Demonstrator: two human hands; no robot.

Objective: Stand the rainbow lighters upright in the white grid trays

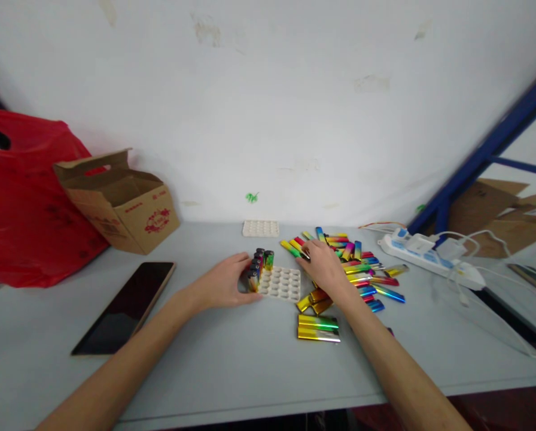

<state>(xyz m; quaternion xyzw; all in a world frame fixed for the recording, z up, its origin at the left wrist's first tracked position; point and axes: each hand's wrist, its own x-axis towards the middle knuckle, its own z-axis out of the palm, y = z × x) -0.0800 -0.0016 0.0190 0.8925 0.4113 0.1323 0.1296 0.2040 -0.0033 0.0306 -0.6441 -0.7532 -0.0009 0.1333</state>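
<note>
A white tray (282, 284) with rows of round pockets lies on the table. Along its left side stand several shiny lighters (255, 270) upright with black tops, and one green-gold lighter (268, 261) stands beside that row. My left hand (225, 280) grips the tray's left edge, thumb at the front and fingers curled behind the lighters. At the left side of a loose pile of metallic lighters (358, 269) is my right hand (324, 266), fingers closed on a lighter there; the hand partly hides it. Two gold lighters (318, 334) lie side by side nearer me.
Behind stands a second white pocketed tray (261, 228) by the wall. On the left are a dark tablet (127, 308), an open cardboard box (133, 206) and a red bag (30, 197). A white power strip (434, 260) with cables lies at the right, near a blue frame (487, 146).
</note>
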